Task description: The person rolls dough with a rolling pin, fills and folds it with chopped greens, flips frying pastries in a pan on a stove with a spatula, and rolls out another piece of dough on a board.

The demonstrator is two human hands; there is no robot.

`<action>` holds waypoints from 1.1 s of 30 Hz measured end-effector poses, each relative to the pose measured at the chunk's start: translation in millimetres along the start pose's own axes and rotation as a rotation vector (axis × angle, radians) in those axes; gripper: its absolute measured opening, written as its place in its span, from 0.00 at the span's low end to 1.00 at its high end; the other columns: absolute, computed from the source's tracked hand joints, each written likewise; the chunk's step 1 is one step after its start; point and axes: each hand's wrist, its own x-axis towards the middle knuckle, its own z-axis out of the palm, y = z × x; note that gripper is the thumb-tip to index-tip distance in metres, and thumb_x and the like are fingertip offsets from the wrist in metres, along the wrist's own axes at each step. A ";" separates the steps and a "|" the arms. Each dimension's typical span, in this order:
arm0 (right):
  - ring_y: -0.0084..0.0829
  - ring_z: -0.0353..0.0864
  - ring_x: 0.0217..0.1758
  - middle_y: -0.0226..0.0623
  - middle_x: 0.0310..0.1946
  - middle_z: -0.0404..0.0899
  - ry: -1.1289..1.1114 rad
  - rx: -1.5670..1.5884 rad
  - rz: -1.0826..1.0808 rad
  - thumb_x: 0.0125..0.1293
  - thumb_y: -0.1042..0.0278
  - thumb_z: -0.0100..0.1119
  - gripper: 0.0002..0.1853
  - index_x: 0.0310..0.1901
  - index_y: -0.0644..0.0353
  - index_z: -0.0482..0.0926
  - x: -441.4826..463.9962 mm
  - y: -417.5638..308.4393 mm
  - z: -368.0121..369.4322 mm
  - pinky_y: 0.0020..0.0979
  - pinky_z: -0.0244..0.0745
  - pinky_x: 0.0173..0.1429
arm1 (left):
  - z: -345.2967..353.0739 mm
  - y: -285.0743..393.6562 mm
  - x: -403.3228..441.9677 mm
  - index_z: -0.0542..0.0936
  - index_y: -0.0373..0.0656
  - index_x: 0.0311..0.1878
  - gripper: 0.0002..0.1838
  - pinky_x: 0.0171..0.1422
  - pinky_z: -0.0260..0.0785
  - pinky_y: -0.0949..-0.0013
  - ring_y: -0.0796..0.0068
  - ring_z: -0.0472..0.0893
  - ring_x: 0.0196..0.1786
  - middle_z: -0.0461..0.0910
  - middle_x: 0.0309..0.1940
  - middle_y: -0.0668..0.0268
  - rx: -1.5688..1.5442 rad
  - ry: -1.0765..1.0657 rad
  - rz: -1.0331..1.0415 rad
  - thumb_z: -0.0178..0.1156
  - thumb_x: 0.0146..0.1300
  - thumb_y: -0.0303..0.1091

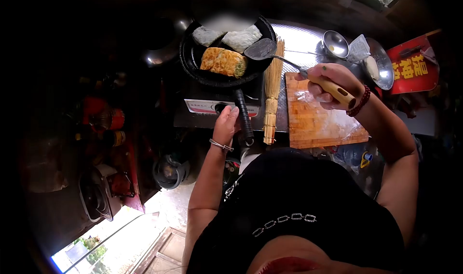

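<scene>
My right hand (pixel 333 85) is wrapped round the wooden handle of a spatula (pixel 261 49), whose dark metal blade is over the right side of a black frying pan (pixel 190 64). In the pan lie one browned, folded flatbread (pixel 224 62) and two pale floury ones (pixel 242 38) behind it. My left hand (pixel 226 125) is at the front of the gas stove (pixel 200 105), its thumb and finger closed on the control knob (pixel 220 108). Just right of that hand is the pan's black handle (pixel 243 117), which it does not grip.
A straw whisk brush (pixel 272 91) lies between the stove and a floury wooden board (pixel 313 122). Further right are a metal bowl (pixel 336 44), a metal basin (pixel 386 64) with a pale lump of dough (pixel 371 67), and a red sign (pixel 415 64). A gas cylinder (pixel 170 172) stands below, left.
</scene>
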 end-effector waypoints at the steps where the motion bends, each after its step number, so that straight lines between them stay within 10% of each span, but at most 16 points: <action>1: 0.19 0.73 0.17 0.30 0.21 0.74 0.010 0.017 0.017 0.69 0.62 0.51 0.14 0.48 0.65 0.73 1.4 -2.1 4.1 0.23 0.65 0.16 | 4.8 5.6 2.1 0.68 0.37 0.49 0.16 0.49 0.76 0.69 0.72 0.83 0.42 0.81 0.41 0.59 -0.070 -0.033 -0.074 0.53 0.74 0.42; 8: 0.20 0.71 0.18 0.31 0.22 0.75 0.142 -0.063 -0.004 0.69 0.63 0.50 0.15 0.49 0.66 0.72 7.9 -5.1 30.5 0.23 0.65 0.18 | 10.5 -11.0 22.9 0.68 0.41 0.43 0.14 0.32 0.75 0.63 0.67 0.81 0.28 0.81 0.32 0.56 -0.532 -0.121 -0.397 0.58 0.70 0.41; 33: 0.25 0.74 0.17 0.37 0.27 0.74 -0.128 0.383 -0.014 0.74 0.63 0.45 0.14 0.53 0.62 0.69 38.3 37.7 6.6 0.22 0.68 0.14 | 4.2 0.1 5.6 0.64 0.46 0.44 0.13 0.23 0.71 0.68 0.78 0.72 0.22 0.71 0.26 0.67 -0.212 -0.011 -0.250 0.57 0.71 0.40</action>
